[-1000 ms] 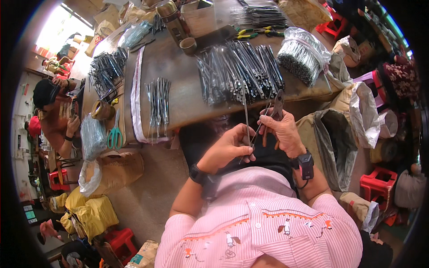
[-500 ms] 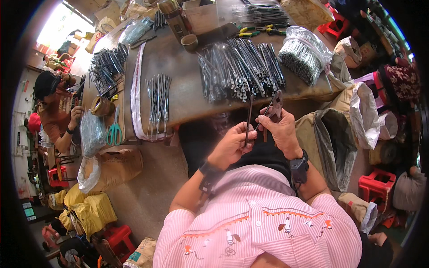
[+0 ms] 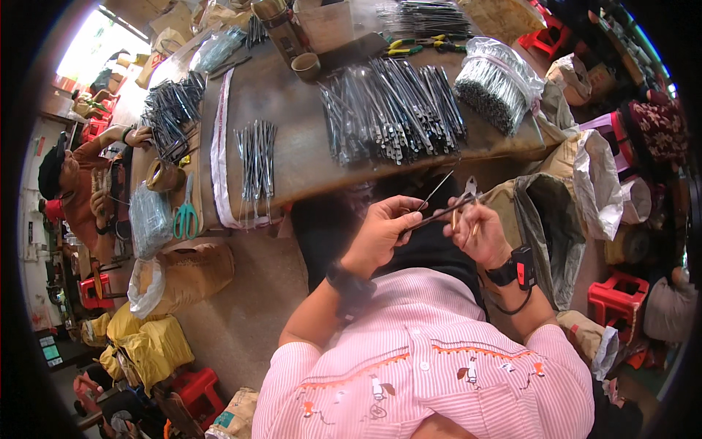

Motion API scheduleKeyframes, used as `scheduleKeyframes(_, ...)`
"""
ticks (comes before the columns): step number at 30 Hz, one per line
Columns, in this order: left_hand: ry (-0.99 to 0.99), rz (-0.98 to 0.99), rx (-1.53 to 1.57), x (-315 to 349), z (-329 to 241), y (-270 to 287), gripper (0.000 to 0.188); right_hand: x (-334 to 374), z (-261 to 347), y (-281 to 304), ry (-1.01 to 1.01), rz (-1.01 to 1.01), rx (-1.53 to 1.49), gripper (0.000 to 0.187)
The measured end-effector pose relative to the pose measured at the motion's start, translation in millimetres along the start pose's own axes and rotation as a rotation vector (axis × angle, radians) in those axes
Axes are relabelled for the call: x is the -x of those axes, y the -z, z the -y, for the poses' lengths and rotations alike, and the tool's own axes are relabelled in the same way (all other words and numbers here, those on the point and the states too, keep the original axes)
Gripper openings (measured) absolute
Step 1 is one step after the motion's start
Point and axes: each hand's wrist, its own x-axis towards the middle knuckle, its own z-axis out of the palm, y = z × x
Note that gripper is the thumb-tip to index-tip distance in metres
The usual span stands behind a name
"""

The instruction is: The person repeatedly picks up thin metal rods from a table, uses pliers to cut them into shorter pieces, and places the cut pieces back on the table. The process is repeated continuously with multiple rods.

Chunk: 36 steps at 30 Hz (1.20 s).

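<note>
head view. the strip (image 3: 439,214), dark and slim, is held aslant in the air between the hands, nearer the person than the counter (image 3: 296,135). left grip (image 3: 380,233): clenched, thumb and fingers pinching the strip's lower end; a thin rod (image 3: 439,189) slants up from beside the same fingers. right grip (image 3: 480,235): fingers curled about the pliers (image 3: 470,189), nose pointing toward the counter; whether the nose touches the strip cannot be told.

on the counter, beyond the hands: the large pile (image 3: 395,110) of dark strips; to its right, the silver bundle (image 3: 491,91) in clear wrap; to its left, the small pile (image 3: 256,157), beside the white band (image 3: 221,139). behind the large pile stand the cup (image 3: 306,67) and the flask (image 3: 281,33).

farther left: the teal scissors (image 3: 187,221), the roll (image 3: 164,175) and a co-worker (image 3: 84,183) in a brown top. right, below the counter: the open sack (image 3: 548,234) and, beyond it, a red stool (image 3: 618,301).
</note>
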Motion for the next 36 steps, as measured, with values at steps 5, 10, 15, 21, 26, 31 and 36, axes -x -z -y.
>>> scheduleKeyframes(5, -0.110, -0.061, -0.180, 2.5, -7.3, -7.3, 0.018, 12.2, -8.4, -2.8, -0.007, -0.118, 0.596, 0.052)
scheduleKeyframes(10, -0.161, -0.136, -0.293, 3.1, -14.7, -12.0, 0.017, 13.7, -5.7, -5.9, 0.059, -0.121, 1.152, 0.053)
scheduleKeyframes(15, -0.196, -0.150, -0.376, 2.7, -15.6, -15.0, 0.017, 6.4, -2.3, -4.6, 0.291, -0.071, 1.531, 0.059)
scheduleKeyframes(21, -0.246, -0.157, -0.419, 0.0, -12.0, -15.0, 0.019, 6.8, 1.3, -14.2, 0.373, -0.086, 1.633, 0.060)
scheduleKeyframes(26, -0.222, -0.157, -0.422, 0.3, -12.0, -15.5, 0.020, 7.6, 3.8, -20.5, 0.566, -0.121, 1.844, 0.043)
scheduleKeyframes(31, -0.163, -0.158, -0.389, 1.7, -13.1, -20.2, 0.018, 8.2, 4.3, -19.7, 0.536, -0.206, 1.902, 0.022)
scheduleKeyframes(36, -0.124, -0.160, -0.347, 1.9, -13.0, -20.7, 0.017, 8.4, 5.8, -17.7, 0.473, -0.207, 1.983, 0.019)
